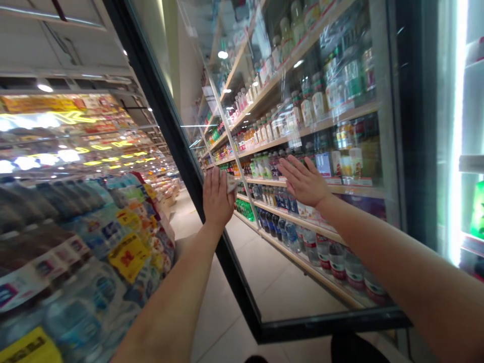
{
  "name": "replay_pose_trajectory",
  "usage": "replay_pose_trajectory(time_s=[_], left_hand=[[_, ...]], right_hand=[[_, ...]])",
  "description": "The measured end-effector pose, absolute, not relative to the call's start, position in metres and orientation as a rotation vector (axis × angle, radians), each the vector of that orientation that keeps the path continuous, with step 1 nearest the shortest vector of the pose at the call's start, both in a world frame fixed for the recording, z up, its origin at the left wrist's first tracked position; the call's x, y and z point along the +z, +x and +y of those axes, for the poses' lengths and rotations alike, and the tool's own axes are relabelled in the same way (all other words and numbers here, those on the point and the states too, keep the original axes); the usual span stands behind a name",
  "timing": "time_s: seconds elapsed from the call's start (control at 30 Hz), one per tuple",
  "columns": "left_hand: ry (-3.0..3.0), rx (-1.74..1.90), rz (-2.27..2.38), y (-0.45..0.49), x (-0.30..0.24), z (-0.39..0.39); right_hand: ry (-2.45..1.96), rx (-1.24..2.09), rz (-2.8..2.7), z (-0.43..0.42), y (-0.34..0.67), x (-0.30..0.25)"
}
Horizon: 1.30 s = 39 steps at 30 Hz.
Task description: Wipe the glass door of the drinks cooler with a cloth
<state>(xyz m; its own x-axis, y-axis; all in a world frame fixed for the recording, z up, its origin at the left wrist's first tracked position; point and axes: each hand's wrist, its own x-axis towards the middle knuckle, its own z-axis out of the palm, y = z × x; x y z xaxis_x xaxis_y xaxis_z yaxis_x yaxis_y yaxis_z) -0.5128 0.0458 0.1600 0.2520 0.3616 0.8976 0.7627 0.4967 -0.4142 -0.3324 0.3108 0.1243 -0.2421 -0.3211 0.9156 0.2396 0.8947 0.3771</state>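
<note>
An open glass cooler door (247, 297) with a black frame stands in front of me. My left hand (217, 196) lies against the glass by the frame's left edge, fingers stretched up and close together. Under its thumb side a crumpled whitish cloth or tissue (232, 182) pokes out, mostly hidden by the hand. To the right, my right hand (302, 180) is held flat with fingers apart, on or just before the glass. Nothing shows in it. Bottles seen through or reflected in the pane lie beyond both hands.
Wooden-edged shelves hold many drink bottles (336, 259). On the left, packs of bottled water (75, 307) are stacked with yellow price signs (128, 256). A lit cooler interior (459, 126) is at the right edge. Tiled floor (219, 302) runs between them.
</note>
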Motion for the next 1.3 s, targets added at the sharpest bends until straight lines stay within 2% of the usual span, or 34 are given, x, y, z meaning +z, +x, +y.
replay_pose_trajectory(time_s=[0.13, 0.2, 0.4, 0.5, 0.67, 0.77, 0.9, 1.0, 1.07, 1.17, 1.23, 1.3], left_hand=[[-1.112, -0.368, -1.393, -0.505, 0.108, 0.044], [-1.151, -0.361, -1.394, -0.504, 0.099, 0.044], [-1.066, -0.538, -1.422, -0.505, 0.159, 0.067], [-1.048, -0.565, -1.396, -0.494, 0.162, 0.083], [-1.508, -0.019, -1.258, -0.473, 0.135, 0.089], [-1.558, 0.127, -1.252, -0.474, 0.156, 0.085], [-1.201, -0.278, -1.403, -0.483, 0.195, 0.089], [-1.057, -0.487, -1.426, -0.482, 0.19, 0.096], [-1.142, -0.422, -1.418, -0.476, 0.176, 0.101], [-1.404, -0.131, -1.36, -0.465, 0.165, 0.106], [-1.503, 0.018, -1.309, -0.461, 0.174, 0.109], [-1.438, -0.017, -1.3, -0.461, 0.191, 0.112]], right_hand=[[0.065, -0.526, -1.742, 0.312, -0.332, 0.124], [0.067, -0.532, -1.739, 0.312, -0.332, 0.124], [0.06, -0.526, -1.738, 0.312, -0.334, 0.124], [0.068, -0.519, -1.743, 0.312, -0.334, 0.124], [0.067, -0.533, -1.738, 0.312, -0.331, 0.125], [0.073, -0.523, -1.734, 0.311, -0.33, 0.125], [0.078, -0.493, -1.749, 0.31, -0.331, 0.124], [0.071, -0.488, -1.768, 0.311, -0.331, 0.124], [0.069, -0.478, -1.772, 0.311, -0.331, 0.124], [0.07, -0.467, -1.774, 0.31, -0.33, 0.125], [0.071, -0.465, -1.763, 0.309, -0.33, 0.125], [0.074, -0.473, -1.751, 0.309, -0.331, 0.125]])
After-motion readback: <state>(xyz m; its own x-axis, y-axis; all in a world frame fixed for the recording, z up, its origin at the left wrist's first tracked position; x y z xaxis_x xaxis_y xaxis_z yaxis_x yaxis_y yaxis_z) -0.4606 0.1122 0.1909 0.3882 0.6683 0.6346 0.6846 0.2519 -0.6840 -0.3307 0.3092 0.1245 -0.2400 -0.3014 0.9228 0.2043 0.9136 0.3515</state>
